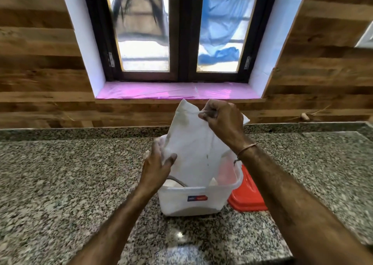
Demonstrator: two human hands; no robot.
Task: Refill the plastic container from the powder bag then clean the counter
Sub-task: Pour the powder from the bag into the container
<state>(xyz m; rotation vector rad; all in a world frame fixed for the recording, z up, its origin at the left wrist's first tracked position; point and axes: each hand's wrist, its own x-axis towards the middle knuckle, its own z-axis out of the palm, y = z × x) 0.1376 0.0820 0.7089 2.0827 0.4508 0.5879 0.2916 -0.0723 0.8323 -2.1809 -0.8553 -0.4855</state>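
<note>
Over granite counter (60, 174) beneath a window (182, 32), left hand (157, 165) and right hand (222, 119) grip the powder bag (193, 143).

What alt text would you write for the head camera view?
Two bare hands hold a white powder bag with its lower end inside a clear plastic container on a granite counter. The right hand pinches the bag's top, the left hand grips its side; a red lid lies right of the container.
</note>
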